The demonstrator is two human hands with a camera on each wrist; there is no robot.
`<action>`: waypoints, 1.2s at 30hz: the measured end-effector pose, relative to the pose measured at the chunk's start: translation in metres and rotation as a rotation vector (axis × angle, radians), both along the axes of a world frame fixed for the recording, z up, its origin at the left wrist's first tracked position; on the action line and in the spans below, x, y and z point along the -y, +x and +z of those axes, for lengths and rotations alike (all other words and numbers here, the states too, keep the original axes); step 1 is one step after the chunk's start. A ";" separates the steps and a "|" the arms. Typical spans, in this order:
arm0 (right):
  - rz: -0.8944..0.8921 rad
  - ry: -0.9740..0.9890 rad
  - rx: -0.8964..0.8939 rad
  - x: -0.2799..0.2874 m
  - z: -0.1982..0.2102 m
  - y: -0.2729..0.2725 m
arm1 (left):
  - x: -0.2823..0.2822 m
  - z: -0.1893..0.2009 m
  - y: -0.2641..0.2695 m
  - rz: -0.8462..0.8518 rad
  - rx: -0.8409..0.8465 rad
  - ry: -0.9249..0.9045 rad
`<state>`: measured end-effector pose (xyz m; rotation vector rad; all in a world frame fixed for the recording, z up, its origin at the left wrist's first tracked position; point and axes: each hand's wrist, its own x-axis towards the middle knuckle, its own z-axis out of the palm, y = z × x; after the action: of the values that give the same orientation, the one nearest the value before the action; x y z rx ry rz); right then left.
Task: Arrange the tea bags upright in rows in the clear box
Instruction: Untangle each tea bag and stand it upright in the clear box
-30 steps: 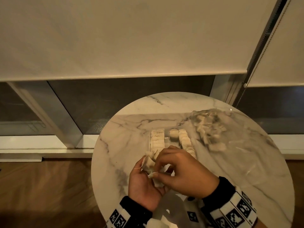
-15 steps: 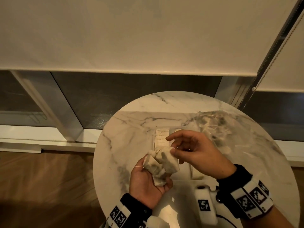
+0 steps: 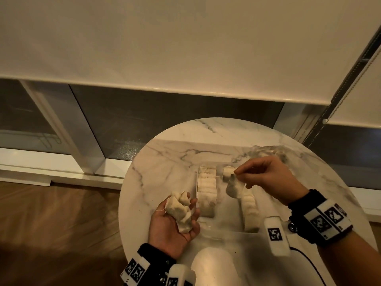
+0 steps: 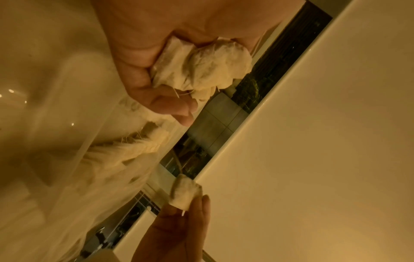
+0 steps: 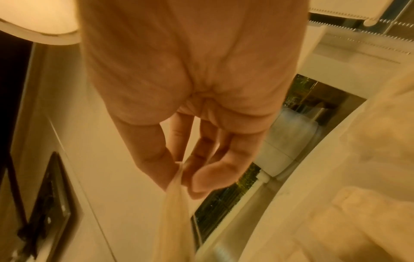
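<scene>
Watching from the head view, I noted the right hand point(image 3: 268, 178) raised over the clear box point(image 3: 226, 228) on the round marble table point(image 3: 165, 172), thumb and forefinger pinching the top edge of a single tea bag point(image 3: 234, 187) that hung down above the middle of the box. In the right wrist view the same hand point(image 5: 190, 88) showed its fingers point(image 5: 201, 179) curled in toward the thumb, with the bag point(image 5: 174, 221) trailing below as a pale blur; its lower end I could not make out. The left hand point(image 3: 173, 226) sat palm up just left of the box, near the table's front edge, fingers curled loosely round a small bunch of tea bags point(image 3: 180, 209), a thread hanging off one side. The left wrist view confirmed that hold: the hand point(image 4: 156, 44) cupped the crumpled bunch point(image 4: 201, 65) against the palm, and farther off the single bag point(image 4: 184, 192) showed at the tips of the right hand point(image 4: 177, 235). Inside the box I logged a left row of bags point(image 3: 207, 188) standing upright and packed close, a right row point(image 3: 250, 207) running along the opposite wall, and one bag point(image 3: 227, 172) standing at the far end of the middle lane. A clear plastic bag with more loose tea bags point(image 3: 266, 153) lay on the table beyond the right hand. Both wrists wore dark bands carrying white marker blocks point(image 3: 326, 219). A pale roller blind point(image 3: 185, 48) hung over a dark window behind the table.
</scene>
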<state>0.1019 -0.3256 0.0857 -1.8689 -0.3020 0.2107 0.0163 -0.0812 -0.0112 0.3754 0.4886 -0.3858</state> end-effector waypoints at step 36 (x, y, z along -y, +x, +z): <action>-0.009 -0.888 -0.088 -0.020 -0.051 0.111 | -0.024 -0.020 0.009 0.093 -0.045 0.008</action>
<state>0.2126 -0.3053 0.0345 -2.7234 -0.1394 0.4740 0.0254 -0.0570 -0.0316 0.3509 0.5495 -0.3029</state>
